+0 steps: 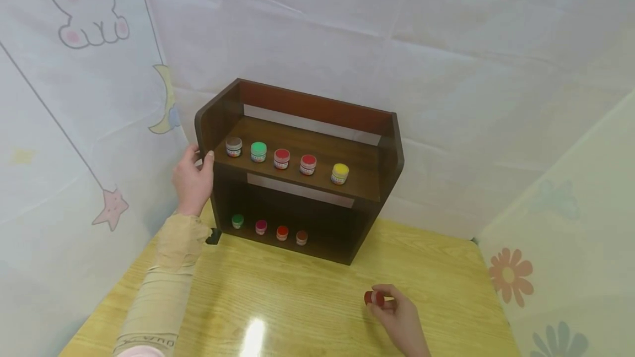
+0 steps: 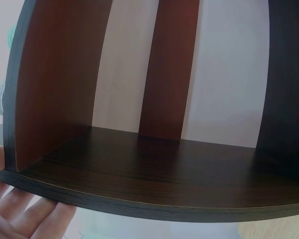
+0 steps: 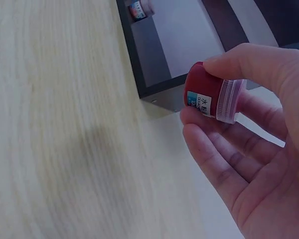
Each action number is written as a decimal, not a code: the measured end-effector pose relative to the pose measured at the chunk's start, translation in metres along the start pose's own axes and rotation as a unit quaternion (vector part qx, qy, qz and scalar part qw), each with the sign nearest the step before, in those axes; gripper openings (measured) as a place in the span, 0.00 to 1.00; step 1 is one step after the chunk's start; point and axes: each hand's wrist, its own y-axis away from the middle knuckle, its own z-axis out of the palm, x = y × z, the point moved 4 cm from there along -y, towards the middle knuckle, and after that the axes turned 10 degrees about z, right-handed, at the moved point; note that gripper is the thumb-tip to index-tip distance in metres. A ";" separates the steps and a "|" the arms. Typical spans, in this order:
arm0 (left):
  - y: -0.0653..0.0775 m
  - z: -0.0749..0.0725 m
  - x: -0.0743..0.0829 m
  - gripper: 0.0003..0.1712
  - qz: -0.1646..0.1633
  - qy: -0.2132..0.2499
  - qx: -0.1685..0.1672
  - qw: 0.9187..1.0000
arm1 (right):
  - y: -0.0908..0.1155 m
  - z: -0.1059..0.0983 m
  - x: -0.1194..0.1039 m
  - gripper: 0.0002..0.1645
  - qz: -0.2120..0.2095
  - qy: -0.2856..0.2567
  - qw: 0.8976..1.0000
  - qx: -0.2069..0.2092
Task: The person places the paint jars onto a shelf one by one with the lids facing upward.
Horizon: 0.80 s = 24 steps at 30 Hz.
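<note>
In the head view my left hand grips the left side of a dark brown two-tier shelf. Its thumb lies at the front edge and the fingers lie along the outer side panel, as the left wrist view also shows on the shelf's board. Above the table, right of the shelf, my right hand pinches a small red paint jar between thumb and fingers. The jar is tilted on its side, its clear lid toward the palm. A label with printed characters faces the right wrist camera.
On the upper tier stand several paint jars: brown, green, two red and one yellow. The lower tier holds a green jar, a magenta one, a red one and a brown one. Printed cloth surrounds the wooden table.
</note>
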 end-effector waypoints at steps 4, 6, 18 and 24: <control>0.000 0.000 0.000 0.20 -0.003 0.000 -0.002 1.000 | -0.002 0.001 -0.008 0.18 0.010 -0.007 1.000 -0.001; 0.000 0.001 0.000 0.19 -0.004 0.001 -0.002 1.000 | -0.002 0.002 -0.012 0.18 0.014 -0.014 1.000 -0.003; 0.001 0.001 -0.002 0.19 -0.001 0.002 0.002 1.000 | -0.002 0.009 -0.028 0.19 -0.043 -0.052 0.998 -0.004; 0.000 0.002 -0.001 0.19 -0.003 0.003 -0.001 1.000 | -0.005 0.012 -0.031 0.23 -0.037 -0.052 0.998 -0.003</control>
